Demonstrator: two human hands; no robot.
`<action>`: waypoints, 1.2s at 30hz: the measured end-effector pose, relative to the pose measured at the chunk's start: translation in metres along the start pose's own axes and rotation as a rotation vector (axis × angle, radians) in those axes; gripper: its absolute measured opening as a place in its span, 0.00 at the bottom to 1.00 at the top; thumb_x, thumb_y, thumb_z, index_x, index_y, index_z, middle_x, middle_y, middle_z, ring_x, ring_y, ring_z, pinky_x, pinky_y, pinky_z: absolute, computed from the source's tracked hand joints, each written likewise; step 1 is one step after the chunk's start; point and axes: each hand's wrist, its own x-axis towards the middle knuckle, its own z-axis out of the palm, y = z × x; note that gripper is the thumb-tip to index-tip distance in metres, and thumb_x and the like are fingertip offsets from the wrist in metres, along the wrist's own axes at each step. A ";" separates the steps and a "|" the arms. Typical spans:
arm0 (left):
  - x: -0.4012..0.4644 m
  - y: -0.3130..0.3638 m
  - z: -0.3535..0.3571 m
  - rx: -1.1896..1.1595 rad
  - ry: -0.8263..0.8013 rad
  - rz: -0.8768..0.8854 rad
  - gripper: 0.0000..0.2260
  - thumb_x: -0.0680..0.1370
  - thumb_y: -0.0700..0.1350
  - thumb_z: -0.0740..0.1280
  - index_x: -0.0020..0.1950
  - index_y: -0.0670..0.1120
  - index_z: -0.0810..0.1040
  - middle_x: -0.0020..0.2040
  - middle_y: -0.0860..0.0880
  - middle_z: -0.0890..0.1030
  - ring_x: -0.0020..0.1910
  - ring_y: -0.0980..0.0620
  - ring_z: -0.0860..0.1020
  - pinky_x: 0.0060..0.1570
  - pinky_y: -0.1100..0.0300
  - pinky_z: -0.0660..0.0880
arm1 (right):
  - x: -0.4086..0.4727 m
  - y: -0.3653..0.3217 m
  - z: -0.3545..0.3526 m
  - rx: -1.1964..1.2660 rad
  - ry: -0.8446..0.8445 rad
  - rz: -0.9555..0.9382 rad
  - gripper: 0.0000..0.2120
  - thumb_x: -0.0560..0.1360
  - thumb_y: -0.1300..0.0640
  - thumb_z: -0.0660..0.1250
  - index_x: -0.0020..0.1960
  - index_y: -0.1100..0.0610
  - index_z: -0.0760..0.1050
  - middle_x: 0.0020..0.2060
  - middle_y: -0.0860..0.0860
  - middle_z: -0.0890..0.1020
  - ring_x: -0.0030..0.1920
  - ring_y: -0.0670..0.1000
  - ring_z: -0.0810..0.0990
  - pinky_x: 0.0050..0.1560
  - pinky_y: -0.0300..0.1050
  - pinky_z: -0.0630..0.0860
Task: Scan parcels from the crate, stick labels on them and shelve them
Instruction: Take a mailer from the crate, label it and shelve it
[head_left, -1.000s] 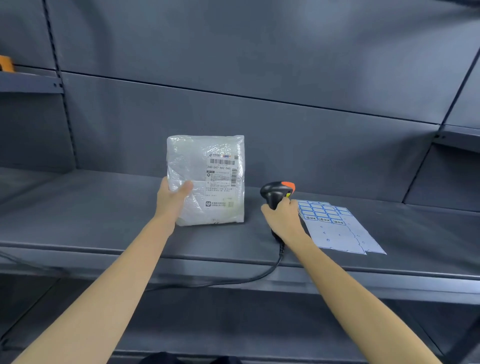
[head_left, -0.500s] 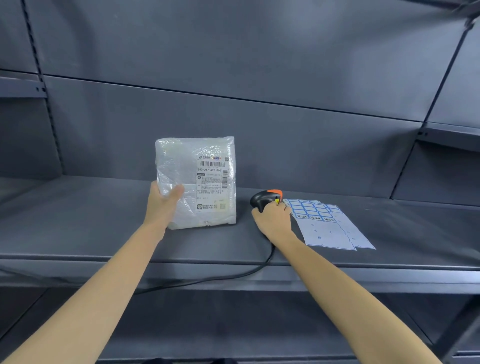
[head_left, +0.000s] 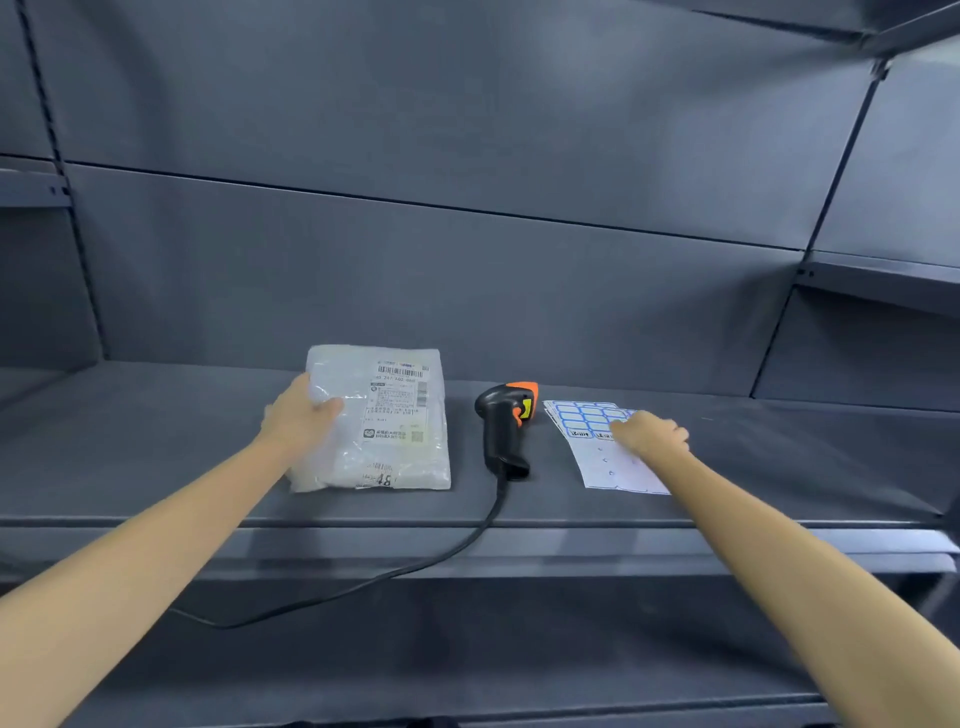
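A white plastic-wrapped parcel (head_left: 384, 421) with a printed shipping label lies flat on the grey metal shelf (head_left: 156, 447). My left hand (head_left: 301, 418) grips its left edge, thumb on top. A black and orange barcode scanner (head_left: 505, 426) lies on the shelf just right of the parcel, nobody holding it. Further right are white sheets of blue-bordered labels (head_left: 597, 441). My right hand (head_left: 649, 434) rests on the sheets with its fingers curled down onto the labels; whether it pinches one cannot be seen.
The scanner's black cable (head_left: 415, 566) runs off the shelf's front edge and hangs down to the left. A dark back panel (head_left: 467, 286) closes the shelf behind. Another shelf level (head_left: 883, 275) juts out at the upper right.
The parcel went from upright to lying flat under my left hand. My right hand let go of the scanner, which now lies on the shelf, and moved right onto the label sheets.
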 end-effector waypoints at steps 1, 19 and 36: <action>0.001 -0.002 0.001 0.065 -0.025 -0.030 0.16 0.79 0.50 0.61 0.65 0.46 0.70 0.62 0.47 0.75 0.64 0.39 0.68 0.60 0.51 0.64 | 0.003 0.007 -0.002 -0.031 -0.031 0.022 0.17 0.77 0.51 0.56 0.62 0.56 0.70 0.63 0.58 0.71 0.64 0.59 0.66 0.57 0.47 0.62; -0.026 0.001 0.018 0.226 0.229 0.003 0.21 0.77 0.49 0.68 0.66 0.41 0.70 0.60 0.38 0.75 0.67 0.37 0.65 0.64 0.49 0.61 | 0.021 0.045 -0.019 0.517 -0.085 0.075 0.23 0.70 0.64 0.73 0.62 0.67 0.71 0.50 0.59 0.77 0.50 0.57 0.75 0.48 0.47 0.71; -0.094 0.076 0.023 -1.049 -0.634 -0.037 0.18 0.76 0.53 0.64 0.63 0.47 0.77 0.57 0.47 0.83 0.55 0.49 0.82 0.55 0.51 0.75 | -0.137 -0.078 -0.021 1.088 -0.441 -0.531 0.15 0.71 0.63 0.73 0.57 0.58 0.75 0.52 0.56 0.83 0.46 0.55 0.84 0.49 0.51 0.81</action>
